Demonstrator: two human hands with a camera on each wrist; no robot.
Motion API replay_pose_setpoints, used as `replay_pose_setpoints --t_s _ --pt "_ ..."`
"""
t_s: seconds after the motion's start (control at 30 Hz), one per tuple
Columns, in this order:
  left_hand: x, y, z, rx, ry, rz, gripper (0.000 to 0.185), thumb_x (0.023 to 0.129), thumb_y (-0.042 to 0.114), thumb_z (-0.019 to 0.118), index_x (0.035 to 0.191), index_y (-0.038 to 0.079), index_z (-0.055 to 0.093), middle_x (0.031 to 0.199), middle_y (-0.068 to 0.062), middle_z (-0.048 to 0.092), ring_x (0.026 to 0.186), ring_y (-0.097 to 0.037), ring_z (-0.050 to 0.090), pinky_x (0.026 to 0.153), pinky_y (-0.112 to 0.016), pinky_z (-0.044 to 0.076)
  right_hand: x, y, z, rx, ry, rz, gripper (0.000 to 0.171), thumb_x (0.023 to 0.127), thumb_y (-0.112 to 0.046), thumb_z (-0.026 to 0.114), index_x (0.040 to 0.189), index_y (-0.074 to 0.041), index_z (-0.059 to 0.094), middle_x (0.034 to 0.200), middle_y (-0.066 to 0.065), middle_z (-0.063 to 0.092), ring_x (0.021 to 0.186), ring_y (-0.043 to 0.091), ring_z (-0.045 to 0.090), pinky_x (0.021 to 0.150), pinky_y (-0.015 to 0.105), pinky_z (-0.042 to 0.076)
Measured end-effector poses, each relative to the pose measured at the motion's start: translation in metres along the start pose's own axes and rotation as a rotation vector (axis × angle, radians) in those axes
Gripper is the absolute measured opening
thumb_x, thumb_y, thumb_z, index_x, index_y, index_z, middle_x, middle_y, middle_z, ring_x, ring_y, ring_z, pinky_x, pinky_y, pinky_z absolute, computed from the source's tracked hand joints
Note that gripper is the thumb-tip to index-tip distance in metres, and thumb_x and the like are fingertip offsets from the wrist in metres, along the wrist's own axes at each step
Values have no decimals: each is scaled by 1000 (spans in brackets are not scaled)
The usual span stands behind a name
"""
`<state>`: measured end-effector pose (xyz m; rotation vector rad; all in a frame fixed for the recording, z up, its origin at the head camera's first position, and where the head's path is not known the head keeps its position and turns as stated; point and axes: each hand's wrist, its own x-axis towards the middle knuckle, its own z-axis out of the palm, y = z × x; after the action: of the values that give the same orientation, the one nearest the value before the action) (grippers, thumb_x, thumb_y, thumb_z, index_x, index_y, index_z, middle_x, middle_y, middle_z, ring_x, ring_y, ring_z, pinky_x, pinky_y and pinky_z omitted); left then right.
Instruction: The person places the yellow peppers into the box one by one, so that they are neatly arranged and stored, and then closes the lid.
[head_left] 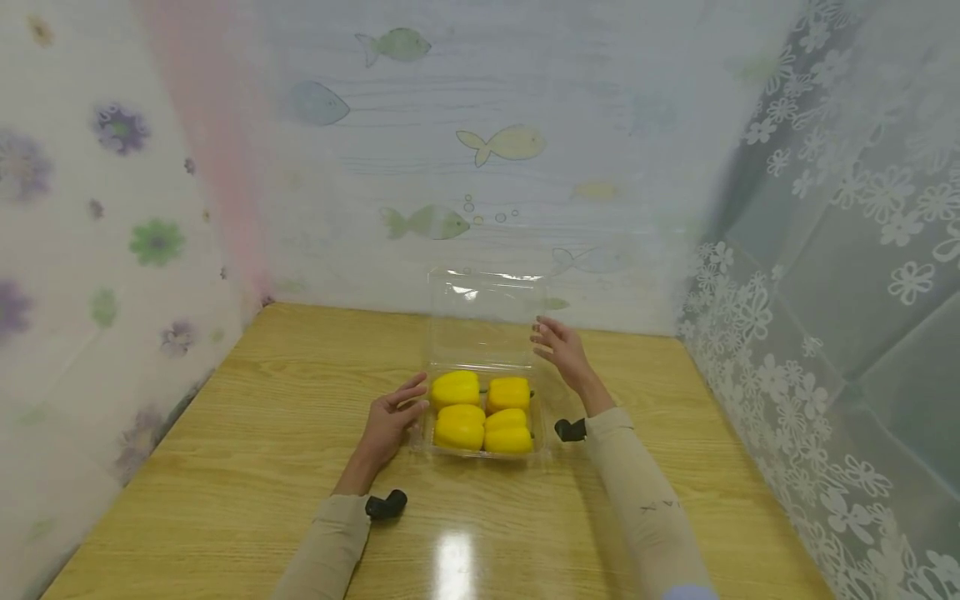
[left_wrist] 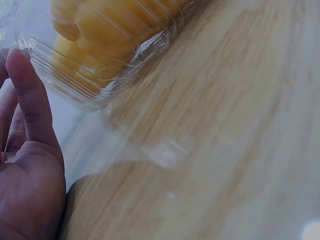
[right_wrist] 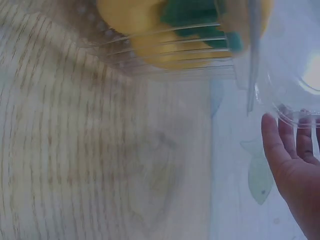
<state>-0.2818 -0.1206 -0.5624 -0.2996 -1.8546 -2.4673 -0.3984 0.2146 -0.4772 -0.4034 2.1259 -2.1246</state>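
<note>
A clear plastic clamshell box [head_left: 480,454] sits on the wooden table [head_left: 262,433], holding several yellow bell peppers [head_left: 459,427]. Its lid [head_left: 483,325] stands open and upright at the back. My left hand [head_left: 408,400] lies beside the box's left wall with straight fingers touching it. In the left wrist view the fingers [left_wrist: 27,105] are against the ribbed wall [left_wrist: 150,50] with the peppers [left_wrist: 110,20] behind it. My right hand [head_left: 551,337] is raised at the lid's right edge, fingers loosely extended. The right wrist view shows the right hand [right_wrist: 295,160] just behind the lid's rim [right_wrist: 285,75].
A fish-print sheet [head_left: 480,142] covers the back wall, with floral sheets on the left [head_left: 90,250] and right [head_left: 825,292]. All three close in on the table. Bare wood lies to the left of, right of and in front of the box.
</note>
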Motion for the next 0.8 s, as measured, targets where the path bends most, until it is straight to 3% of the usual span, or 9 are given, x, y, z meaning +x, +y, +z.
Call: replay_pose_setpoints --t_s 0.27,0.4,0.53,0.8 --pt "1 -2 -1 12 9 -3 39 96 -2 66 131 -18 57 157 -15 45 91 -4 63 59 -16 50 -5 -4 4 -43 50 -43 47 111 -23 45 151 2 42 149 26 46 135 43 49 106 56 45" --pt "1 -1 0 0 12 -12 41 95 -1 68 131 -17 58 157 -14 46 91 -5 62 59 -16 50 -7 -2 6 -53 67 -60 47 111 -24 44 150 1 42 149 25 47 134 44 48 103 52 49" --pt "1 -1 1 4 15 -14 42 95 1 70 131 -17 58 157 -14 46 89 -4 61 58 -16 49 -10 1 6 -19 65 -77 47 111 -23 45 150 2 41 149 26 44 137 49 42 105 54 46" --pt "1 -4 0 -17 12 7 43 95 0 70 131 -19 57 156 -17 46 84 -4 61 54 -15 47 -15 7 4 -10 48 -124 46 110 -22 45 149 2 41 147 24 44 138 45 44 107 55 44"
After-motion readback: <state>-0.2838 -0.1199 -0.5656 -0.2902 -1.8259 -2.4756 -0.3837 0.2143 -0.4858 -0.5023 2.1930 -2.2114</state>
